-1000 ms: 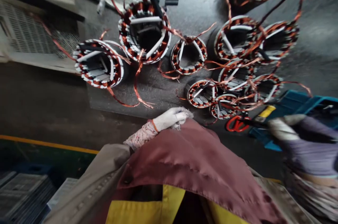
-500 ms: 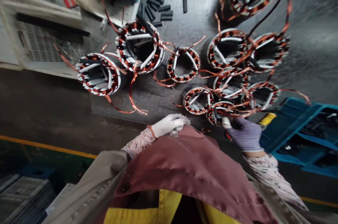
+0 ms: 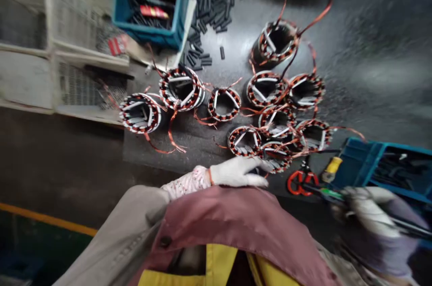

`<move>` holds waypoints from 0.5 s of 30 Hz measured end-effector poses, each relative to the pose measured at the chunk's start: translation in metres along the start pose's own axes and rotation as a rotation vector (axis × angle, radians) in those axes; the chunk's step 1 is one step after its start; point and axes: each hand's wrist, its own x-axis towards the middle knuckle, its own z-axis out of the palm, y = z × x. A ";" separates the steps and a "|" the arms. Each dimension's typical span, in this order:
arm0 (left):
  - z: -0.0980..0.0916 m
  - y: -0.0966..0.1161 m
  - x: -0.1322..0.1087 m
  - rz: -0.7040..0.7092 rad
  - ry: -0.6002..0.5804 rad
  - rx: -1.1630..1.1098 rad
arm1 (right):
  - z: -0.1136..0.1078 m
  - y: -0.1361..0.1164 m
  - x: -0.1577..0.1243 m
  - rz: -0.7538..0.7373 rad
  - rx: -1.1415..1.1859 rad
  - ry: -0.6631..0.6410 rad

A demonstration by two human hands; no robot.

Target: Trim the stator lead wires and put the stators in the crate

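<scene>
Several copper-wound motor stators with white slot wedges stand on the dark bench, trailing loose copper leads. The nearest stator (image 3: 275, 158) sits just past my left hand (image 3: 238, 172), whose white-gloved fingers spread onto its near rim. At the lower right, my right hand (image 3: 373, 223), gloved and blurred, grips a thin green-handled tool (image 3: 332, 194). Red-handled scissors (image 3: 301, 182) lie on the bench just beyond that tool, with a yellow-handled tool (image 3: 331, 170) beside them. My own sleeve and maroon front cover the bottom of the view.
A blue crate (image 3: 366, 160) stands at the right of the stators, and another blue crate (image 3: 151, 36) stands at the back. A heap of black rods (image 3: 212, 7) lies beside it. White mesh crates (image 3: 81, 11) stand at the left, above the bench edge.
The view has tilted back, showing more of the bench and crates. My left hand has moved forward onto the stator rim. My right hand has moved away from the stators, to the lower right.
</scene>
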 end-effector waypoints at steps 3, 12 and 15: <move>0.007 0.028 0.021 0.063 -0.135 0.152 | 0.010 0.006 -0.012 0.137 0.156 -0.054; 0.065 0.045 0.045 0.058 -0.086 0.234 | -0.002 0.063 -0.013 0.261 0.397 -0.235; 0.091 0.049 0.061 -0.052 0.240 0.394 | -0.002 0.082 -0.011 0.325 0.507 -0.204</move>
